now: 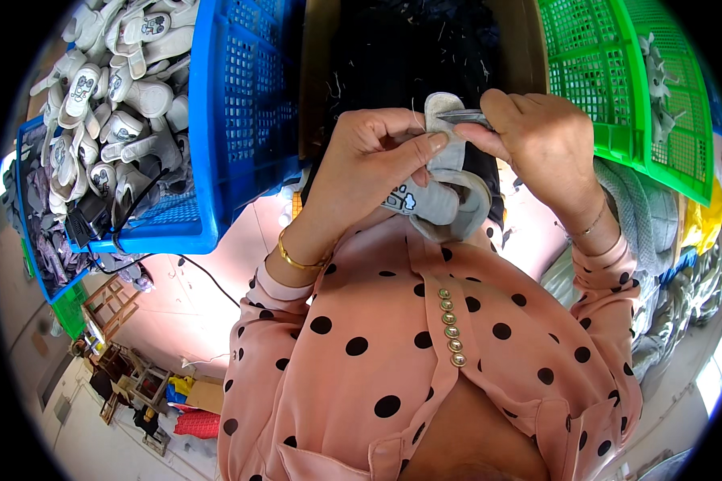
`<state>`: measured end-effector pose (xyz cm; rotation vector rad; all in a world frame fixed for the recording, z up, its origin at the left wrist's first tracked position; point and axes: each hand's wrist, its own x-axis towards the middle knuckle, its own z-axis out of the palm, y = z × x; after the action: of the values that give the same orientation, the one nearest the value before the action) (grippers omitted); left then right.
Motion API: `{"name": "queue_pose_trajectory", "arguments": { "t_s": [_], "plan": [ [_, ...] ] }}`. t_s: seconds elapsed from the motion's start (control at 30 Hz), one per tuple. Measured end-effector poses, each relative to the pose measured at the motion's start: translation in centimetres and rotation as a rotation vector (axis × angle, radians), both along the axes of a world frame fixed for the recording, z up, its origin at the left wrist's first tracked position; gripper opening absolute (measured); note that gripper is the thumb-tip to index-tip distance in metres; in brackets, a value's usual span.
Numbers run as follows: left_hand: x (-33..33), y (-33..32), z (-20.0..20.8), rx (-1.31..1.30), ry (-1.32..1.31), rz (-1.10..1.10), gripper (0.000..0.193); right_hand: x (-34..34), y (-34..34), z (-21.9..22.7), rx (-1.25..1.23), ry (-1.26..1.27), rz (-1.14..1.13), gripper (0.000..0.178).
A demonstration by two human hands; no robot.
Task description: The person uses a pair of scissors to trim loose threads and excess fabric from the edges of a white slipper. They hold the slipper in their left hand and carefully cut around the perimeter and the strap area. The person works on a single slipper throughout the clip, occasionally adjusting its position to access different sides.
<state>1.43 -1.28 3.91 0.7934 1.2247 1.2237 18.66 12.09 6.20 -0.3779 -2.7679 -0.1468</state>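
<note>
A small pale grey sandal (437, 204) with a printed insole hangs between my hands, its strap upward. My left hand (357, 160) is closed on it, thumb and fingers pinching the strap. In my right hand (537, 144) is a pair of metal snips (464, 116), whose tips touch or lie just over the upper part of the strap. The snips' handle is mostly hidden inside my right fist. A fine loose thread shows beside the strap.
On the left stands a blue plastic crate (245, 104) heaped with similar sandals (144, 100). A black cord (208, 276) runs from it. Ahead is a dark surface (409, 64) with scattered thread bits. Green crates (590, 80) stand on the right, above grey cloth (638, 212).
</note>
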Motion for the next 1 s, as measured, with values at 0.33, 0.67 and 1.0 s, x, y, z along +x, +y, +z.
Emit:
{"name": "queue_pose_trajectory", "arguments": {
  "t_s": [0.33,0.67,1.0],
  "plan": [
    [-0.2,-0.5,-0.8,-0.038,0.061,0.003,0.015,0.5,0.3,-2.0,-1.115,0.22,-0.082,0.034],
    [0.3,-0.9,-1.9,-0.004,0.237,-0.059,0.019,-0.5,-2.0,-3.8,-1.522,0.253,-0.099,0.017],
    [0.5,-0.4,-5.3,0.025,0.048,0.159,0.026,0.4,-2.3,-7.0,-1.743,0.425,-0.196,0.014]
  ]
}}
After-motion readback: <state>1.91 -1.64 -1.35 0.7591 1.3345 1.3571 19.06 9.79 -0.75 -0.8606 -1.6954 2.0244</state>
